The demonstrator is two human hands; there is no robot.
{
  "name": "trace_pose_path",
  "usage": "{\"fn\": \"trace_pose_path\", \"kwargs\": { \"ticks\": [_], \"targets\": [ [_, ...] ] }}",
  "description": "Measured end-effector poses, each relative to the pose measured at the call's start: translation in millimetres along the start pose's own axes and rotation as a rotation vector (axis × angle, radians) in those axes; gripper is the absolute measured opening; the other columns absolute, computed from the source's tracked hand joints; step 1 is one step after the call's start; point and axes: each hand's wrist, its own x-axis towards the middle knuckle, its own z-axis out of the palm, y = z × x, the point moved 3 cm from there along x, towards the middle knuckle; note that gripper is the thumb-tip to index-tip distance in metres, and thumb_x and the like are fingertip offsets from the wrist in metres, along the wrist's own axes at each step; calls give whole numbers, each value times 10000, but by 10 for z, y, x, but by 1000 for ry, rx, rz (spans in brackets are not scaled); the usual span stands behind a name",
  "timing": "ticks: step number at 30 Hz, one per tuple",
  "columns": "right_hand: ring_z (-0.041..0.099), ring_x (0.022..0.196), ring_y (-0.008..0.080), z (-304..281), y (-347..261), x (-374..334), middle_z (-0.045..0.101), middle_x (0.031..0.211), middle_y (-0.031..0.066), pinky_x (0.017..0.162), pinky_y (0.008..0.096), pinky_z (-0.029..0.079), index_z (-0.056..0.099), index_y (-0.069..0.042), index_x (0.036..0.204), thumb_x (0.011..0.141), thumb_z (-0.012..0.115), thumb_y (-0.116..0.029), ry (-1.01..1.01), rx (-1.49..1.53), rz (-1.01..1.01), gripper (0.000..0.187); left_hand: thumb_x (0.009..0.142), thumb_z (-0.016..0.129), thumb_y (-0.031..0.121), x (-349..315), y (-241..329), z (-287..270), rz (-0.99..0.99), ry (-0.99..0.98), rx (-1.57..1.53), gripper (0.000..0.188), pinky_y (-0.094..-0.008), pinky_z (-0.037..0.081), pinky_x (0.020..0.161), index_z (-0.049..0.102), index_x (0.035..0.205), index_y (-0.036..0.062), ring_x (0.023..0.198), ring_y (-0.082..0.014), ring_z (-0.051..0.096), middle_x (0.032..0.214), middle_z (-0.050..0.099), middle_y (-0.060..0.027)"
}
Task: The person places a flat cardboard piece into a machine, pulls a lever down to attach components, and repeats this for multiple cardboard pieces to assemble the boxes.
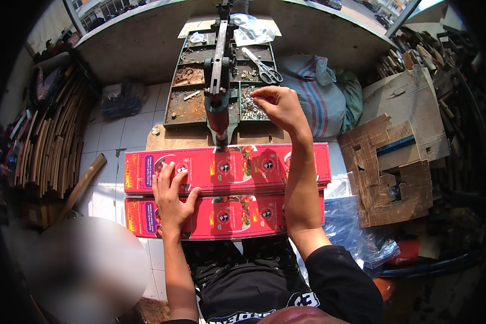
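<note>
Two stacks of long red printed cardboard sheets lie side by side across my lap, a far stack [254,179] and a near stack [200,229]. My left hand [173,197] rests on them with its fingers spread, spanning the edge between both. Over a tray compartment of small silvery metal pieces [250,109], my right hand [277,105] has thumb and fingertips pinched together; whatever is between them is too small to make out. A dark metal press [217,116] stands upright in the middle, its tip just above the far stack's back edge.
Scissors [264,70] lie on the divided metal tray [171,102] behind the press. Stacked cardboard [48,129] leans at the left. To the right are a striped sack [313,97], cut brown board [362,200] and clear plastic [340,221]. A cardboard tube [83,181] stands left.
</note>
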Motion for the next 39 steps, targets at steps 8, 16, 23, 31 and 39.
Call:
{"fn": "trace_pose_path", "kwargs": {
  "ticks": [8, 16, 23, 31, 39],
  "targets": [
    [698, 834, 92, 42, 30, 4, 765, 918, 82, 770, 259, 560, 750, 6, 1068, 892, 673, -19, -143, -23, -27, 194, 779, 797, 353, -5, -9, 6, -7, -2, -2, 515, -551, 199, 1212, 648, 1214, 121, 1423, -326, 409, 1471, 500, -120],
    [700, 758, 143, 40, -52, -25, 735, 833, 133, 726, 289, 564, 737, 14, 1014, 823, 632, 3, -165, -26, -84, 218, 778, 797, 358, -4, -17, 5, -4, 2, -7, 515, -547, 195, 1215, 651, 1209, 117, 1425, -329, 406, 1469, 503, -123],
    [721, 797, 162, 102, 24, -16, 748, 870, 140, 747, 295, 571, 734, 23, 1004, 804, 654, 1, -244, 6, -60, 217, 765, 809, 348, -2, -6, -5, 12, 24, -7, 507, -549, 228, 1196, 654, 1190, 118, 1391, -349, 431, 1446, 514, -142],
    [729, 799, 164, 212, 266, 34, 755, 865, 144, 760, 308, 572, 748, 13, 1003, 821, 688, -22, -278, 31, 11, 194, 762, 810, 343, 19, 15, -3, 20, 29, -10, 507, -551, 229, 1196, 653, 1184, 111, 1385, -348, 438, 1439, 518, -146],
    [663, 755, 120, 284, 260, 42, 742, 840, 97, 719, 306, 547, 761, -17, 1008, 866, 760, -89, -300, 75, 44, 160, 777, 799, 347, 5, -12, -8, -2, 13, -22, 505, -546, 206, 1209, 652, 1206, 125, 1405, -333, 428, 1463, 507, -125]
  ]
}}
